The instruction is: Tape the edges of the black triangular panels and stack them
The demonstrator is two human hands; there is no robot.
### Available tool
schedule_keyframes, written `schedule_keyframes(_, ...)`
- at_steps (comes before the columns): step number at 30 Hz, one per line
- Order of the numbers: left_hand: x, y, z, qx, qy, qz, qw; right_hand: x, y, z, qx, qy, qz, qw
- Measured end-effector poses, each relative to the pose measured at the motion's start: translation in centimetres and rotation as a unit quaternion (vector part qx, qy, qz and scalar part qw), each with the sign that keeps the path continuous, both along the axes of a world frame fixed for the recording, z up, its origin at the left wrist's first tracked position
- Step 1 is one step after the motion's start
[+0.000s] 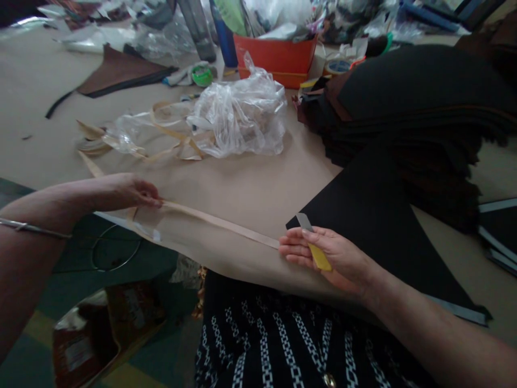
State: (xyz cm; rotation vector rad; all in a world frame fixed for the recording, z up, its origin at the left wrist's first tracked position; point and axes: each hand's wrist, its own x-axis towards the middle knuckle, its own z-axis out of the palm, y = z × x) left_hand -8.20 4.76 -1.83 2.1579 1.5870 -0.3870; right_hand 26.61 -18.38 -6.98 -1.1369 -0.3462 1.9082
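Observation:
My left hand (141, 193) pinches a narrow beige strip (226, 222) near the table's front edge. The strip runs taut to the right, down to the fingertips of my right hand (323, 250); whether those fingers grip its end I cannot tell. Palm turned up, my right hand holds a short flat blade with a yellow grip (319, 256) under the thumb, its grey end pointing away from me. Just behind this hand lies a black sheet (371, 215) with a pointed corner. More beige strip (92, 164) trails beyond my left wrist.
A crumpled clear plastic bag (242, 113) sits mid-table beside tangled strips. Stacked dark sheets (420, 91) rise at right. An orange bin (277, 56), a green tape roll (202, 75) and a brown piece (121, 70) lie farther back. An open bag (109, 328) stands below at left.

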Motion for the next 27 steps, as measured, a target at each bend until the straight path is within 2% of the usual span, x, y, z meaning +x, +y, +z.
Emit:
schedule_keyframes(2, 0.3, 0.0, 1.2, -0.039, -0.007, 0.012, 0.999, 0.3, -0.1, -0.1, -0.008, 0.026, 0.005, 1.0)
schedule_keyframes(4, 0.9, -0.1, 2.4, -0.05, -0.033, 0.035, 0.998, 1.0, -0.4, 0.5, 0.017, 0.018, 0.027, 0.999)
schedule_keyframes(6, 2.1, -0.8, 3.2, -0.012, -0.05, 0.036, 0.998, 1.5, -0.9, 1.3, 0.069, -0.039, 0.06, 0.995)
schedule_keyframes(8, 4.1, -2.2, 3.3, 0.06, -0.045, -0.025, 0.997, 1.9, -1.3, 2.0, 0.125, -0.133, 0.093, 0.979)
schedule_keyframes(10, 6.8, -4.5, 2.7, 0.146, -0.048, -0.132, 0.979, 2.1, -1.7, 2.4, 0.152, -0.224, 0.114, 0.956)
schedule_keyframes(11, 8.4, -5.9, 2.1, 0.175, -0.084, -0.183, 0.964, 2.1, -1.8, 2.5, 0.154, -0.262, 0.117, 0.946)
schedule_keyframes(13, 11.6, -9.1, 0.7, 0.15, -0.156, -0.281, 0.935, 2.1, -2.1, 2.6, 0.162, -0.326, 0.12, 0.924)
schedule_keyframes(16, 15.8, -13.6, -1.3, 0.123, -0.188, -0.351, 0.909, 2.1, -2.2, 2.9, 0.215, -0.439, 0.122, 0.864)
schedule_keyframes(18, 17.7, -15.7, -2.3, 0.119, -0.166, -0.369, 0.907, 1.9, -2.2, 3.2, 0.239, -0.485, 0.126, 0.832)
schedule_keyframes(20, 18.7, -16.6, -3.0, 0.138, -0.139, -0.359, 0.913, 1.7, -2.3, 3.0, 0.225, -0.478, 0.137, 0.838)
schedule_keyframes(22, 19.0, -16.9, -3.4, 0.157, -0.123, -0.343, 0.918, 1.4, -2.4, 2.3, 0.197, -0.435, 0.148, 0.866)
schedule_keyframes(25, 19.0, -16.5, -3.7, 0.166, -0.114, -0.335, 0.92, 0.8, -2.6, 0.6, 0.146, -0.385, 0.121, 0.903)
schedule_keyframes(27, 19.0, -16.2, -3.7, 0.168, -0.107, -0.333, 0.922, 0.5, -2.8, -0.4, 0.123, -0.388, 0.103, 0.908)
